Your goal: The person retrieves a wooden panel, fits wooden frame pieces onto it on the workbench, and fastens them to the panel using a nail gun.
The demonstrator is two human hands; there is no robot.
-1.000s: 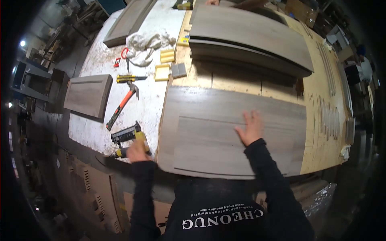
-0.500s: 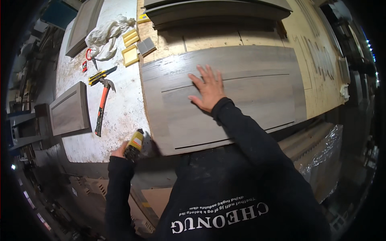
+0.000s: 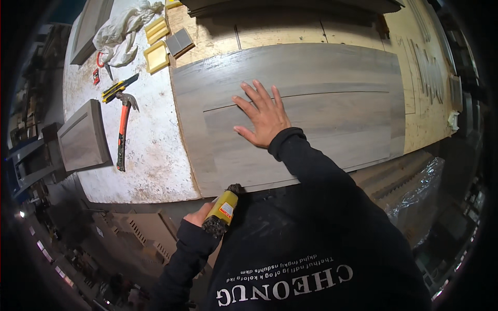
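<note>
A wide grey wood-grain panel lies flat on the bench in front of me, with a thin dark line running along its far part. My right hand rests palm down on it, fingers spread across that line. By the panel's near left edge, close to my body, my left hand grips a yellow-and-black hand tool. The tool's dark far end sits at or just beside the panel edge; whether it touches cannot be made out. Its exact kind is unclear.
Left of the panel lie a hammer, a yellow-black utility knife, a smaller grey door panel and crumpled white plastic. Yellow blocks stand near the panel's far left corner. Grey boards are stacked behind.
My left hand has brought the tool rightward to the panel's near edge. A dark gap along the near side no longer shows. My right hand stays spread on the panel.
</note>
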